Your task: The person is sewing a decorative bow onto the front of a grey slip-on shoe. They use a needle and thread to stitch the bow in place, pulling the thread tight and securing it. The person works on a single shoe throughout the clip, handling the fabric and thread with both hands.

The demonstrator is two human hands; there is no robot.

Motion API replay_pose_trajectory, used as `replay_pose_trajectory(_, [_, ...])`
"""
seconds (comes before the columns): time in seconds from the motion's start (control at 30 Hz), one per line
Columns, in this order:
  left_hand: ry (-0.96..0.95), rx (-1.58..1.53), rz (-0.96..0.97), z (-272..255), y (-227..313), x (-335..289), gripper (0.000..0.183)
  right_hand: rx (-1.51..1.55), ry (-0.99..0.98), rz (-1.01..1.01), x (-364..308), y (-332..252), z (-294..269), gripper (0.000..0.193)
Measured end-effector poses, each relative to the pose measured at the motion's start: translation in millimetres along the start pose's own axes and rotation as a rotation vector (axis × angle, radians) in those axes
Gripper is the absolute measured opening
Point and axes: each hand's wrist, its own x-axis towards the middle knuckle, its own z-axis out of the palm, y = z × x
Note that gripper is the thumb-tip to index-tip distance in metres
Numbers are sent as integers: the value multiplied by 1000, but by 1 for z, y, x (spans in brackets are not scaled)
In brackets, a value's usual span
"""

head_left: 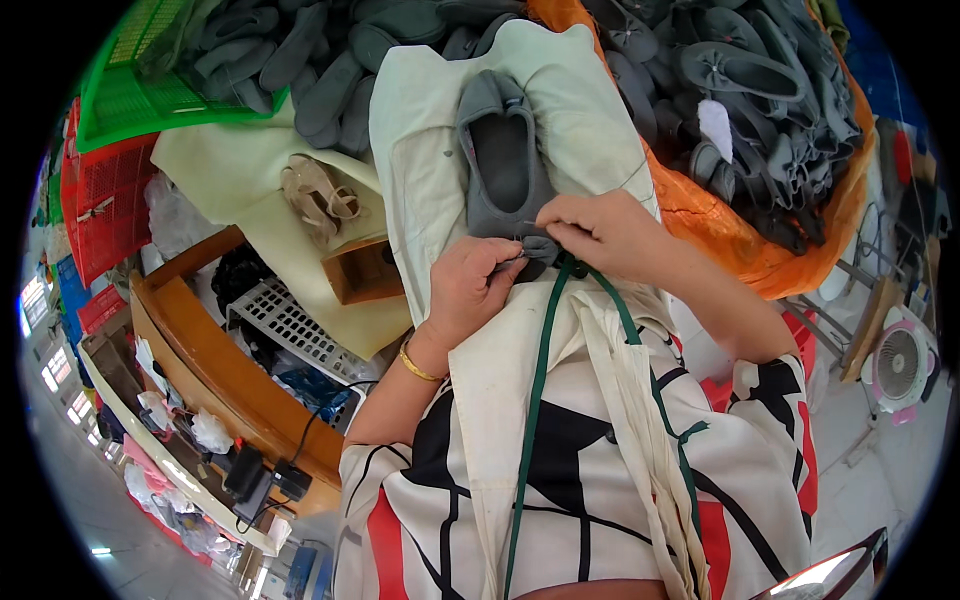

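A dark grey slip-on shoe [505,150] lies on the cream cloth [425,150] over my lap, toe away from me. Just below its heel, my left hand [470,285] pinches a small grey fabric bow [540,247] between thumb and fingers. A yellow bangle circles the left wrist. My right hand [610,235] is closed in a pinch beside the bow, on what looks like a thin sewing needle [530,223]. Its tip points toward the left fingertips. Any thread is too fine to make out.
At far left, a green basket [130,95] stands beside heaped grey shoes [335,95]. An orange sack [690,225] with more shoes is on the right. Beige sandals [318,198] sit near a wooden box [362,273]. A small fan [900,360] stands at right.
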Motion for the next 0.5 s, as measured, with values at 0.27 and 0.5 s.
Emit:
replay_pose_trajectory(0.27, [16,9,45,0,-2,3,25,-83,-73,12,8,-6,2,14])
replay_pose_trajectory(0.5, [-17,33,47,-3,-1,5,25,-78,-92,29,11,-8,0,14])
